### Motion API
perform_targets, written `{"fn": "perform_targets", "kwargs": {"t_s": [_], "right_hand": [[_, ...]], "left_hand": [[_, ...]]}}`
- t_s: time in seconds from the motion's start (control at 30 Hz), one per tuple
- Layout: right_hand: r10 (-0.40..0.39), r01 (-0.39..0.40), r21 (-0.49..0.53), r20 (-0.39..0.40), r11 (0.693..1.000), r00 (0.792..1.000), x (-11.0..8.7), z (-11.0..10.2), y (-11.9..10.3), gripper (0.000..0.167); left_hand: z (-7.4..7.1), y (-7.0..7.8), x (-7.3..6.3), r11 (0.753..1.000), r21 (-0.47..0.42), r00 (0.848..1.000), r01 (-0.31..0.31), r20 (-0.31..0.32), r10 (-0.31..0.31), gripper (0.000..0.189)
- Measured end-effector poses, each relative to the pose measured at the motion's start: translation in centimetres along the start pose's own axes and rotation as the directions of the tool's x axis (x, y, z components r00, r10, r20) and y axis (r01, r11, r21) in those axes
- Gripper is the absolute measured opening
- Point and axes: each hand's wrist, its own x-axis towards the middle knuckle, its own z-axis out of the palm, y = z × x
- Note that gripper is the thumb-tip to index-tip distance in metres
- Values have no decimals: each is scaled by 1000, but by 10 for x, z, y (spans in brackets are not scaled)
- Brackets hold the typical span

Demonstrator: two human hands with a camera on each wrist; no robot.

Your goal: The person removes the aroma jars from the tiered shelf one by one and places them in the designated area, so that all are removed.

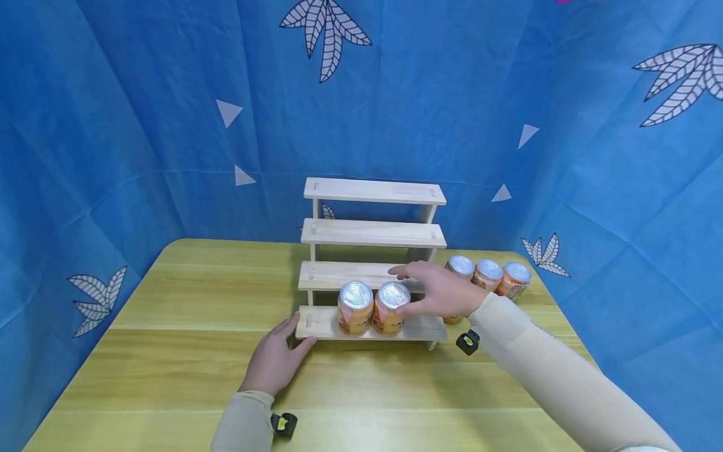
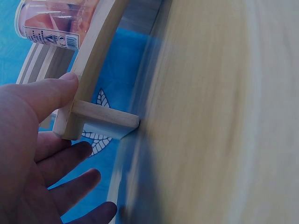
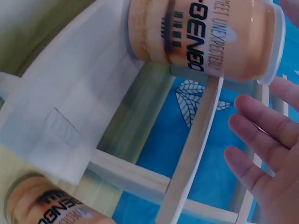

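Note:
A pale wooden stepped rack (image 1: 373, 232) stands on the table. On its lowest step, two orange cans with silver lids sit side by side, a left can (image 1: 353, 319) and a right can (image 1: 386, 320). My left hand (image 1: 275, 358) holds the left end of that step; in the left wrist view the thumb lies on the board's edge, the index finger is beneath, and the other fingers are spread. My right hand (image 1: 437, 289) hovers around the right can, thumb near its side. Its straight fingers (image 3: 261, 114) extend beside the lid end in the right wrist view.
More orange cans (image 1: 515, 280) stand on the table right of the rack, one partly hidden behind my right hand. The upper three steps of the rack rise behind. A blue patterned cloth (image 1: 169, 125) hangs around the wooden table (image 1: 169, 351).

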Motion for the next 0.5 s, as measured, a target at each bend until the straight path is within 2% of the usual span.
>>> {"fn": "perform_targets", "kwargs": {"t_s": [0.27,0.5], "right_hand": [[-70,70,4,3,998,998,3,9,-4,78],[-33,33,-1,7,999,999,6,15,-3,81]], "left_hand": [[-2,4,0,1000,-4,1000,17,7,-17,74],[-2,3,0,1000,0,1000,5,1,-5,74]]}}
